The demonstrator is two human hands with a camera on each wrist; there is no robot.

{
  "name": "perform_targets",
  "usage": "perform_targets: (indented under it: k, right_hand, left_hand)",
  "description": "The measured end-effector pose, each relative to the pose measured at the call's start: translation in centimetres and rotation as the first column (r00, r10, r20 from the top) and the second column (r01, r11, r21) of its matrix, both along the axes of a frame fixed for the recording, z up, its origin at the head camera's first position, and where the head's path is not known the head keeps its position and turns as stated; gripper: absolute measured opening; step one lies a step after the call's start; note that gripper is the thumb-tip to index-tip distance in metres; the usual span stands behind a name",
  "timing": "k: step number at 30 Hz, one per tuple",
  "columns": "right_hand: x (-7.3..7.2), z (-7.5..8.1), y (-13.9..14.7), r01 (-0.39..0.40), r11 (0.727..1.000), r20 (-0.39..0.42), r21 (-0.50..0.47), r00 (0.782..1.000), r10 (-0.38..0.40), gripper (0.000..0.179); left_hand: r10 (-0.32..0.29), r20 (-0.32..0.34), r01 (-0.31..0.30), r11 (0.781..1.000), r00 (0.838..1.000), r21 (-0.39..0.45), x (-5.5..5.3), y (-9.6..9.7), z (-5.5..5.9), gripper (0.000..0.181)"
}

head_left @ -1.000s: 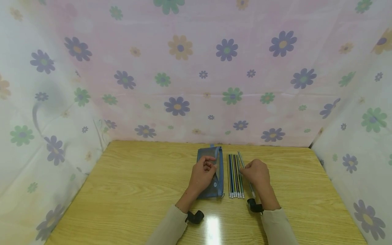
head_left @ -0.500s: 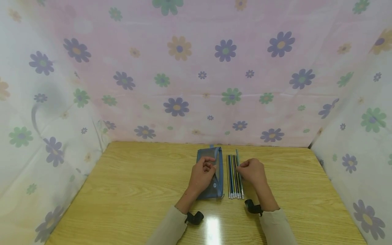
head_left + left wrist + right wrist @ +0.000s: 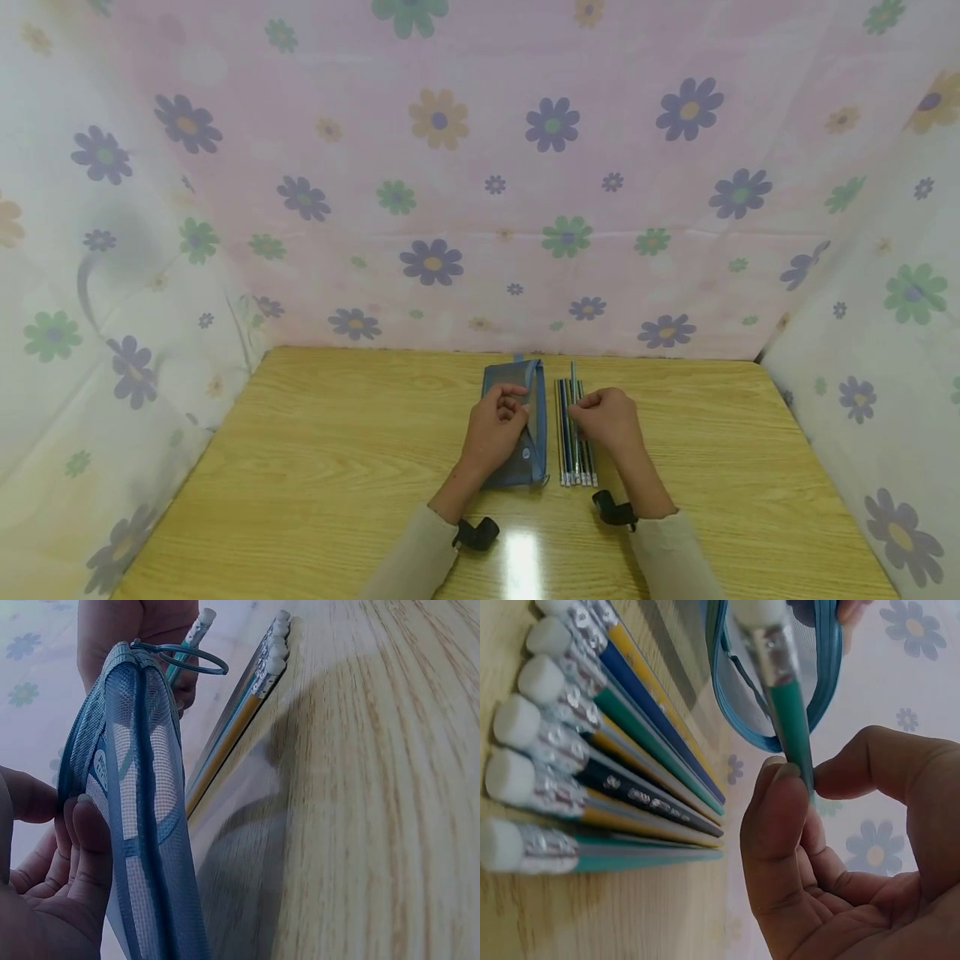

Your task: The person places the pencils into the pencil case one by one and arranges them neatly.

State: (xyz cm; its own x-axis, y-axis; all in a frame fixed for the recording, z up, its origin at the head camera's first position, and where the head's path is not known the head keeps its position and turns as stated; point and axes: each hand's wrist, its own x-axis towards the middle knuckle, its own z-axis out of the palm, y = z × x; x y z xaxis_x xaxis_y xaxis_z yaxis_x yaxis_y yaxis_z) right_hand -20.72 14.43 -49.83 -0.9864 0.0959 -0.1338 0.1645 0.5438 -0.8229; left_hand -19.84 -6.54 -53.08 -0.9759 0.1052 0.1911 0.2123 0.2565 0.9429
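Pinching the mesh pouch [image 3: 517,468] at the head view's lower centre, apparently to hold its mouth apart, the left hand [image 3: 493,427] faces the right hand [image 3: 611,419], which pinches a green pencil [image 3: 789,712] above the pencil row [image 3: 649,796], presumably to clear the rest.

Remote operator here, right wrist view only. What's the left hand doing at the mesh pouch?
Observer: In the left wrist view, the left hand pinches an edge of the mesh pouch.
Operator: How does the held pencil sit against the row, far ends?
Observer: In the head view, the far end of the held pencil shows beyond the far ends of the pencil row.
Operator: Any glare on the tabletop?
Observer: Yes, the head view shows a bright reflection on the tabletop, between the forearms.
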Motion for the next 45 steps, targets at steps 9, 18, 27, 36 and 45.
perform_targets:
  k: [9, 18, 27, 36, 45]
  right_hand:
    - [0.0, 0.2, -1.1, 0.03, 0.998, 0.003, -0.056, 1.0, -0.03, 0.018]
    - [0.0, 0.1, -2.0, 0.037, 0.99, -0.011, -0.137, 0.999, -0.039, 0.017]
    - [-0.1, -0.5, -2.7, 0.007, 0.983, -0.043, -0.182, 0.999, -0.015, 0.017]
    - [-0.1, -1.0, -3.2, -0.014, 0.982, -0.054, -0.189, 0.999, 0.004, 0.019]
    - [0.1, -1.2, -3.6, -0.022, 0.977, -0.058, -0.213, 0.998, 0.009, 0.018]
  left_hand:
    - [-0.005, 0.012, 0.005, 1.0, 1.0, 0.009, -0.1, 0.0, 0.3, 0.023]
    - [-0.011, 0.024, 0.01, 0.999, 1.0, 0.038, -0.2, 0.0, 0.4, 0.023]
    - [-0.007, 0.021, 0.005, 0.997, 1.0, 0.073, 0.1, 0.2, 0.8, 0.024]
    - [-0.015, 0.027, 0.014, 0.997, 1.0, 0.07, -0.1, 0.1, 0.5, 0.024]
    - [-0.023, 0.048, 0.02, 0.998, 0.999, 0.062, -0.1, 0.1, 0.5, 0.022]
